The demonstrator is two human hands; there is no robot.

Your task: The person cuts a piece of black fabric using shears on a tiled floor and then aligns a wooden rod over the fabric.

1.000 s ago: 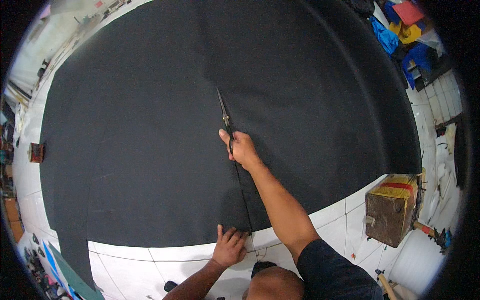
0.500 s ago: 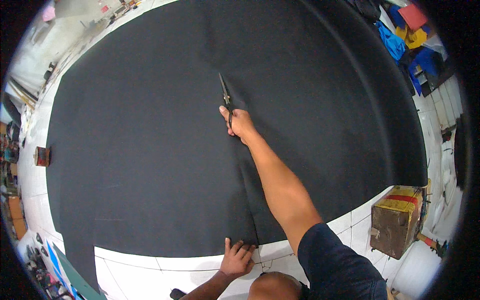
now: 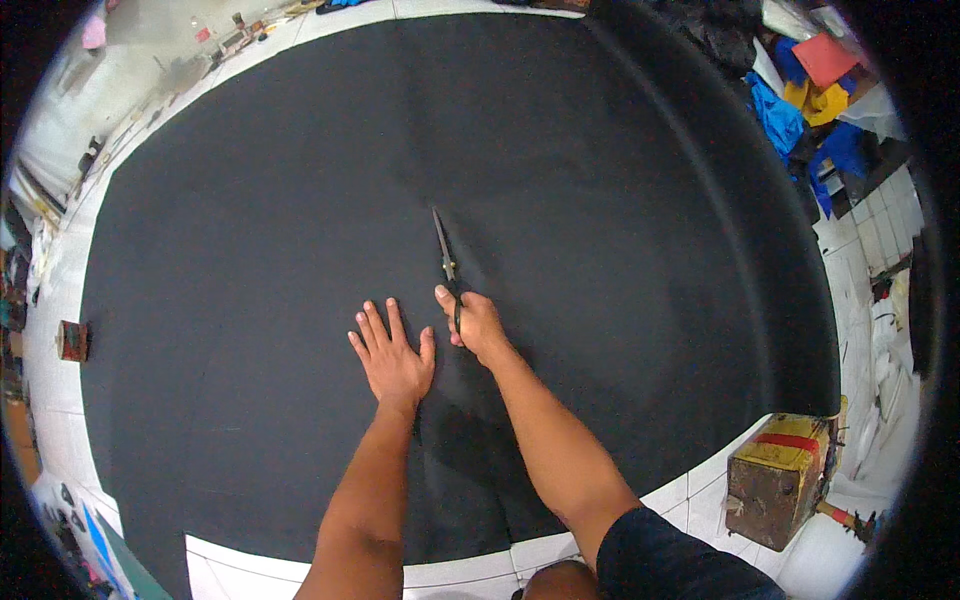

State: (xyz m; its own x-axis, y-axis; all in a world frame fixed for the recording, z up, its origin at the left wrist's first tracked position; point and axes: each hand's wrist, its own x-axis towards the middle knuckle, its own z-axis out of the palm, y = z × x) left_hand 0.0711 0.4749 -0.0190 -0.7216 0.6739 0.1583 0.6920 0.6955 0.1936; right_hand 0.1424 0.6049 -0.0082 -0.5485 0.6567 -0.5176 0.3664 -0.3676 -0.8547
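A wide black sheet of material (image 3: 260, 220) lies spread over the white tiled floor. Near its middle, my right hand (image 3: 475, 326) grips a pair of scissors (image 3: 444, 248) by the handles, and the blades point away from me, looking closed. Just to the left, my left hand (image 3: 395, 362) rests flat on the sheet with its fingers spread. A line or slit runs along the sheet between my forearms, toward its near edge.
A worn yellow and brown box (image 3: 775, 485) stands at the sheet's near right corner. The sheet's right side forms a long curved roll (image 3: 745, 240). A small rusty can (image 3: 73, 341) sits by the left edge. Coloured scraps (image 3: 775, 115) are heaped at the far right.
My left hand has moved from the sheet's near edge up to its middle, beside the right hand. The scissors and right hand appear lower in the picture, and the whole view has shifted.
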